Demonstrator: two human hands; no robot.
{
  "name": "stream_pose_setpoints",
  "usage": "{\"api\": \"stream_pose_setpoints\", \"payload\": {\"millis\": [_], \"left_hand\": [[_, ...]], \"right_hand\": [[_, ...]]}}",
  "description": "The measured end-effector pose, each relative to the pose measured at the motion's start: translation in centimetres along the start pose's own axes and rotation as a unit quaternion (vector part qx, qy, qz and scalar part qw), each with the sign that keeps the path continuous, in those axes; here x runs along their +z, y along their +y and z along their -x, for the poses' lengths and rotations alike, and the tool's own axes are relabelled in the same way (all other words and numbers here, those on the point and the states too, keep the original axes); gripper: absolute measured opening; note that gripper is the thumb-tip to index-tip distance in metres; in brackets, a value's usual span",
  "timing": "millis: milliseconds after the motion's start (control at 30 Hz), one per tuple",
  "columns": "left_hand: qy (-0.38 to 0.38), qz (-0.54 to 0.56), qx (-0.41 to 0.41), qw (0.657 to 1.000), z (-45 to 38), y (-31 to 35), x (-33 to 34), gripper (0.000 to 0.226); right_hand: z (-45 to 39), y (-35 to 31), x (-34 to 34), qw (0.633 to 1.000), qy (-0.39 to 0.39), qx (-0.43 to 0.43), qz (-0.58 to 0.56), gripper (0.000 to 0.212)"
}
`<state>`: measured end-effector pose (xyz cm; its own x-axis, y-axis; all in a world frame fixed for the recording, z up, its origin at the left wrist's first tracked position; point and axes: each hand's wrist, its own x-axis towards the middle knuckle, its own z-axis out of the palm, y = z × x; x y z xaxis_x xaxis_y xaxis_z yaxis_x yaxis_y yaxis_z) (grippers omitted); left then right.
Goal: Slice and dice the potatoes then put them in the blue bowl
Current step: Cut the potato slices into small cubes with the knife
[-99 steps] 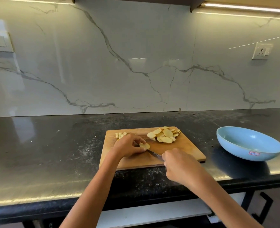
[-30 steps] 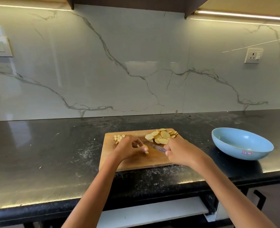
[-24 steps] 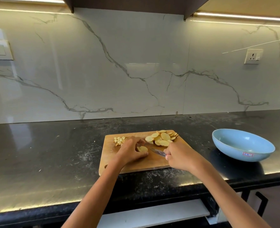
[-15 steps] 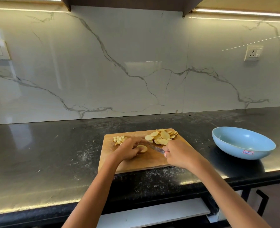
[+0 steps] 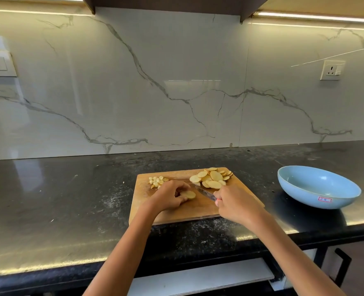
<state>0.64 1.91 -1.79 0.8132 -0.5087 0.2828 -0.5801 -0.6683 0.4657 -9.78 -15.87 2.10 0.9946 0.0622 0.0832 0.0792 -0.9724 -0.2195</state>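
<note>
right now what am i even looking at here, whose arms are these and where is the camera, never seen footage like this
There is no machine here. A person wears a camera on the head, looking forward and down, so the two bare arms reaching in from the bottom are that person's own.

On the dark countertop lies a wooden cutting board. At its far right is a pile of potato slices; at its far left, a small heap of diced potato. A blue bowl, with no potato visible in it, sits to the right of the board.

The left hand holds one potato slice on the board. The right hand grips a knife, its blade pointing toward that slice.
</note>
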Motion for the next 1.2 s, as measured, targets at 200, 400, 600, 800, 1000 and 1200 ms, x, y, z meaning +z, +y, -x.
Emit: {"api": "stream_pose_setpoints", "payload": {"millis": [200, 400, 600, 800, 1000, 1200], "left_hand": [[0.032, 0.012, -0.013, 0.999, 0.6, 0.3, -0.1, 0.04], [0.047, 0.013, -0.021, 0.999, 1.0, 0.3, -0.2, 0.04], [0.057, 0.01, -0.02, 0.998, 1.0, 0.4, -0.1, 0.038], [0.06, 0.02, -0.028, 0.998, 1.0, 0.3, 0.0, 0.034], [0.068, 0.027, -0.028, 0.997, 0.8, 0.3, 0.2, 0.028], [0.062, 0.039, -0.025, 0.997, 1.1, 0.7, 0.1, 0.027]], "right_hand": [[0.3, -0.6, 1.1, 1.0, -0.005, -0.008, 0.012, 0.037], [0.6, -1.6, 1.8, 0.998, 0.048, -0.028, 0.028, 0.017], [0.5, -2.2, 1.4, 0.998, 0.05, -0.022, 0.022, 0.018], [1.1, -3.8, 1.8, 0.996, 0.056, -0.029, 0.063, 0.017], [1.0, -4.9, 1.8, 0.996, 0.04, -0.026, 0.072, 0.017], [1.9, -4.9, 2.9, 0.991, 0.065, -0.059, 0.097, 0.02]]}}
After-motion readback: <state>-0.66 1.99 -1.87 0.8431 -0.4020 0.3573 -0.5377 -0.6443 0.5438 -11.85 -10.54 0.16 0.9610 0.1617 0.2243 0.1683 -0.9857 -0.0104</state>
